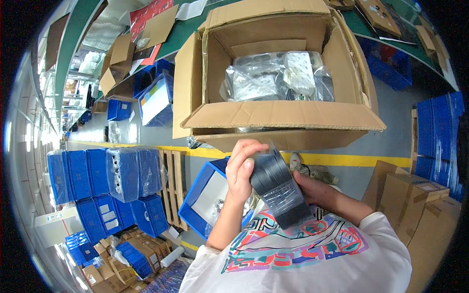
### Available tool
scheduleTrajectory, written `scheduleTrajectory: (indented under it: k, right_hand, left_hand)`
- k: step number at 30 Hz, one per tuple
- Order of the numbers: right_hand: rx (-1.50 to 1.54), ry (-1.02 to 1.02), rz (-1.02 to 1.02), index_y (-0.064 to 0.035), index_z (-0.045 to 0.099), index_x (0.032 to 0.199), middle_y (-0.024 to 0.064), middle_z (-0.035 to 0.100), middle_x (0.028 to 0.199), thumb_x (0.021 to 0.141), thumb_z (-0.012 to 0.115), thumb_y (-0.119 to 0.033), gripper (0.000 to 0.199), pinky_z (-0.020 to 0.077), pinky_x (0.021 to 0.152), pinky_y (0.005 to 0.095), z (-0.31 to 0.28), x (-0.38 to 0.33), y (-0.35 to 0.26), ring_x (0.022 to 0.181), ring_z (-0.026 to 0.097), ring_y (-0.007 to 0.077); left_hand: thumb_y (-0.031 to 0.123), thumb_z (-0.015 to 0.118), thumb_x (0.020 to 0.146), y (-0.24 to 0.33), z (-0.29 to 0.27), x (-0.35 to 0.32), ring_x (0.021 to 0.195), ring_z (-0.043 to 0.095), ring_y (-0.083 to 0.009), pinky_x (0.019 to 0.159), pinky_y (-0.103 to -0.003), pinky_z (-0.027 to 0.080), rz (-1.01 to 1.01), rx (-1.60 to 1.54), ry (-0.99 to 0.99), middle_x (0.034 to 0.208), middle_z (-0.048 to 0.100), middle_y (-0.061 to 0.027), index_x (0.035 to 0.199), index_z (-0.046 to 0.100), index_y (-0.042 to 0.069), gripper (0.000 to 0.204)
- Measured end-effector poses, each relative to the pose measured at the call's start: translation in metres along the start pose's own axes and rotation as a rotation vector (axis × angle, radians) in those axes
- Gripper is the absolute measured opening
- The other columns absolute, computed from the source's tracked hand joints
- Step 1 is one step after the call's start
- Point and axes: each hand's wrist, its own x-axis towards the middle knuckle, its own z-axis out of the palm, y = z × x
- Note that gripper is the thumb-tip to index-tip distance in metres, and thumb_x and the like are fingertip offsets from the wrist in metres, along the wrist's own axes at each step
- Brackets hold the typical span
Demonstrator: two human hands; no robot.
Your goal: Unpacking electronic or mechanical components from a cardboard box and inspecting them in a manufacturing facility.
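Note:
A long black ribbed part (281, 190), partly covered with clear plastic film, is held tilted in front of my chest. My left hand (240, 166) grips its upper left end with bent fingers, close to the clear film there. From the other side my right hand (304, 187) holds the part; most of those fingers are hidden behind it. Just beyond my hands stands a large open cardboard box (283, 116) with its flaps spread. Inside it lie clear plastic bags (259, 83) with pale and dark pieces.
A blue bin (205, 188) with a white lining stands below my left forearm. Stacked blue crates (97, 173) and a wooden pallet (174, 188) are to the left. Closed cartons (413, 195) and wrapped blue crates (439, 136) stand at right. A green bench (190, 24) runs behind the box.

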Motion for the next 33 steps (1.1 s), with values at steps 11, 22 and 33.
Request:
scheduleTrajectory:
  k: [11,22,33]
  right_hand:
    - [0.031,-0.043,-0.016,-0.0009,0.032,0.136,0.0133,0.047,0.13,0.082,0.038,-0.068,0.086,0.04,0.098,0.036,-0.0066,0.0039,0.0058,0.116,0.05,0.0213]
    - [-0.028,-0.033,-0.056,-0.0016,0.033,0.136,0.0125,0.049,0.128,0.081,0.04,-0.07,0.088,0.0425,0.095,0.0351,-0.0027,0.0047,0.0045,0.113,0.052,0.0203]
    - [-0.005,-0.006,-0.024,-0.0012,0.033,0.136,0.0134,0.048,0.129,0.081,0.04,-0.069,0.087,0.0418,0.096,0.0361,-0.0008,0.0023,0.0042,0.115,0.051,0.0213]
  left_hand:
    - [0.036,0.04,0.089,-0.0034,0.0019,-0.0008,0.102,0.051,-0.0284,0.091,-0.038,0.037,0.034,-0.043,0.025,0.106,0.058,-0.0181,0.09,0.06,-0.001,0.043]
    - [0.037,0.038,0.089,-0.0076,0.0003,-0.0036,0.103,0.051,-0.0295,0.094,-0.04,0.035,0.042,-0.058,-0.003,0.106,0.059,-0.0188,0.089,0.058,0.0,0.042]
    - [0.034,0.038,0.089,-0.0085,0.0002,-0.0059,0.102,0.052,-0.029,0.093,-0.039,0.036,0.043,-0.066,0.018,0.105,0.059,-0.0179,0.091,0.059,-0.001,0.041]
